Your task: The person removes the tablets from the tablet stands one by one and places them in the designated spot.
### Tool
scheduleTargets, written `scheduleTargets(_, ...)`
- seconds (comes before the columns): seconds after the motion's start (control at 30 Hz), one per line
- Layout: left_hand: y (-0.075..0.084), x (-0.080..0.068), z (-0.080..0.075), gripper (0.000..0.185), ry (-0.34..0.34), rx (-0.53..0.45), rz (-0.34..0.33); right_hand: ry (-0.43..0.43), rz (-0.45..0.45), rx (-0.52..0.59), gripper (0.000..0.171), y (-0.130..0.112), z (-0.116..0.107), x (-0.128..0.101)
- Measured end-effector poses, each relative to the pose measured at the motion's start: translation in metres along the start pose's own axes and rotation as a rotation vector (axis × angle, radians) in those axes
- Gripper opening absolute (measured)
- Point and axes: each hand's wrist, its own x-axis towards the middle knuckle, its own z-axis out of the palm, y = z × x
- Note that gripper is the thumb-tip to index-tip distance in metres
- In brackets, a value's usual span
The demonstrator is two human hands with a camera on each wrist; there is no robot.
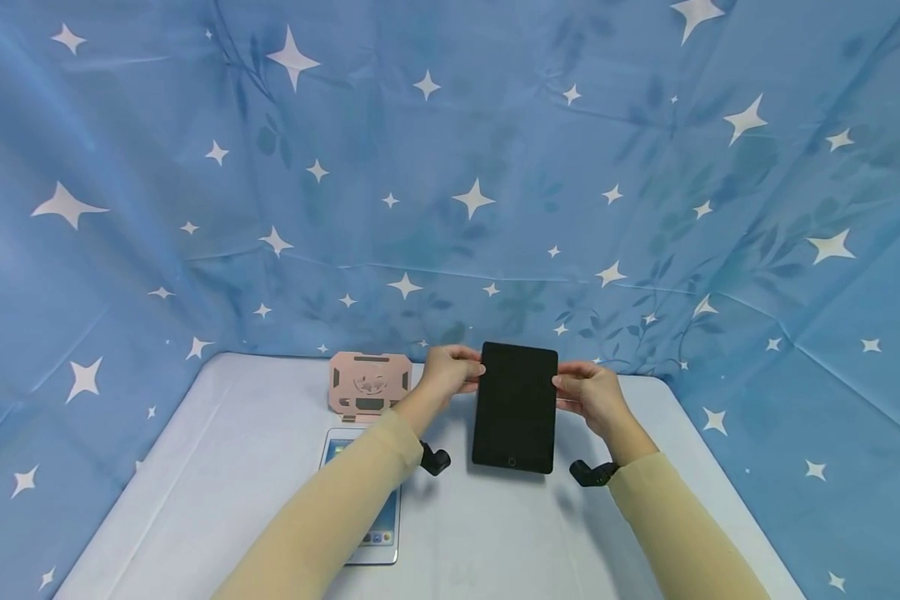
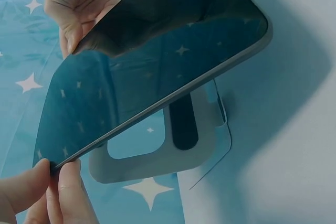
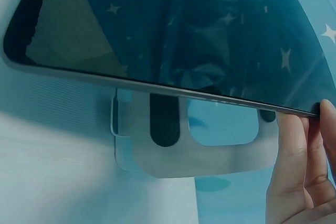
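Observation:
A black tablet (image 1: pixel 515 408) with a dark screen stands tilted over the middle of the table. My left hand (image 1: pixel 453 371) pinches its upper left edge and my right hand (image 1: pixel 585 392) pinches its upper right edge. In the left wrist view the thumb and fingers of my left hand (image 2: pixel 55 177) clamp one corner of the tablet (image 2: pixel 157 61), and my right hand (image 2: pixel 79 3) holds the far corner. In the right wrist view my right hand (image 3: pixel 302 171) grips the rim of the tablet (image 3: pixel 173 35). A pale stand (image 2: pixel 157 158) (image 3: pixel 210 161) sits just behind it; whether they touch is unclear.
A pink folding stand (image 1: pixel 369 383) stands at the back left of the white table (image 1: pixel 217 467). A second tablet (image 1: pixel 381 533) with a lit screen lies flat, partly under my left forearm. Blue star-patterned cloth hangs round the table on three sides.

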Motion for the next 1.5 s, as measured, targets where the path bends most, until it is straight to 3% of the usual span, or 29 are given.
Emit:
scheduleTargets(0.37,-0.009,-0.008,0.0,0.02,0.02,0.002,-0.034,-0.022,0.029,0.039,0.019,0.008,0.0,-0.005)
scheduleTargets(1.0,-0.027,-0.025,0.0,0.017,0.031,0.008,-0.071,-0.019,0.051,-0.088,0.029,0.028,0.008,-0.018)
scheduleTargets(1.23,-0.037,-0.029,0.001,0.015,0.015,-0.002,-0.069,-0.026,0.066,-0.059,0.028,0.037,0.006,-0.022)
scheduleTargets(1.5,-0.044,-0.034,-0.001,0.016,0.007,-0.002,-0.114,-0.032,0.081,-0.069,0.031,0.044,0.007,-0.026)
